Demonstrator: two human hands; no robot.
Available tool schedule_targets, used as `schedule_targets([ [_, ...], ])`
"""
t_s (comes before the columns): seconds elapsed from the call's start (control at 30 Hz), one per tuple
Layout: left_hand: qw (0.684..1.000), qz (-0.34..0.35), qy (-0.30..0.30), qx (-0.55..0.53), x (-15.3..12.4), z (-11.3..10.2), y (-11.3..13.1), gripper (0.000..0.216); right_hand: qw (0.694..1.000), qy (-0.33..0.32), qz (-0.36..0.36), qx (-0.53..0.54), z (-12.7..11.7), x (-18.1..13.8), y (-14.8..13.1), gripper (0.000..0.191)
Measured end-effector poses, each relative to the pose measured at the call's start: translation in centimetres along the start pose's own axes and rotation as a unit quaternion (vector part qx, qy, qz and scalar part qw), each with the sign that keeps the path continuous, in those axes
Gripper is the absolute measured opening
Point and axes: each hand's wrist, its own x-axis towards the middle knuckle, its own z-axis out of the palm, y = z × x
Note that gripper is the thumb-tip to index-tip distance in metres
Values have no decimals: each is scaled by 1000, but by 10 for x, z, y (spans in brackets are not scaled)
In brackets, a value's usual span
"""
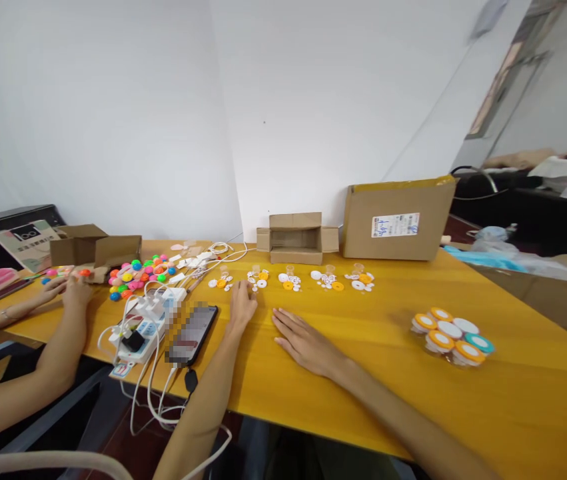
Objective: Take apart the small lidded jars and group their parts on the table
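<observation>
My left hand (243, 305) is at the near edge of a group of small white discs (262, 284) with an orange disc (263, 275) among them. Its fingers are curled down together, and whatever they hold is too small to make out. Flat on the table lies my right hand (306, 341), fingers stretched out, holding nothing. Beyond both hands runs a row of similar groups, each with white discs, an orange disc (288, 285) and a small clear cup (290, 270). To the right stands a cluster of clear containers with orange, white and teal lids (479, 343).
An open cardboard box (296, 257) and a larger closed carton (398, 227) stand by the wall. Left are a phone (196, 333), a power strip (150, 327) with tangled cables and colourful balls (138, 277). A co-worker's hands (76, 287) work beside another box (118, 250).
</observation>
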Motion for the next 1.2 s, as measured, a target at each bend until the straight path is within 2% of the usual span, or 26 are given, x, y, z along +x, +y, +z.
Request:
schedule_targets([
  [0.17, 997, 41, -32, 57, -2, -2, 6, 20, 1000, -15, 17, 0, -9, -11, -1, 53],
  [0.33, 995, 28, -56, 77, 3, -7, 13, 26, 1000, -8, 26, -1, -18, -20, -4, 52],
  [0.5, 992, 5, -74, 105, 7, -10, 20, 20, 999, -6, 32, -22, -24, -27, -7, 50],
  [0.63, 989, -7, -81, 127, 9, -11, 23, 15, 997, 5, 43, -62, -30, -36, -9, 46],
  [0.73, 986, -7, -86, 144, 11, -12, 24, 13, 990, 38, 61, -121, -40, -48, -1, 41],
  [0.87, 979, -8, -91, 181, 12, -11, 26, 16, 959, 119, 93, -242, -66, -69, 27, 34],
  [1.0, 971, -18, -84, 222, 13, -9, 29, 20, 893, 188, 206, -353, -95, -93, 57, 34],
  [1.1, 968, -18, -72, 240, 13, -7, 30, 21, 857, 186, 255, -406, -107, -108, 68, 33],
  [1.2, 968, -11, -58, 245, 13, -5, 27, 21, 847, 151, 255, -441, -109, -118, 69, 31],
])
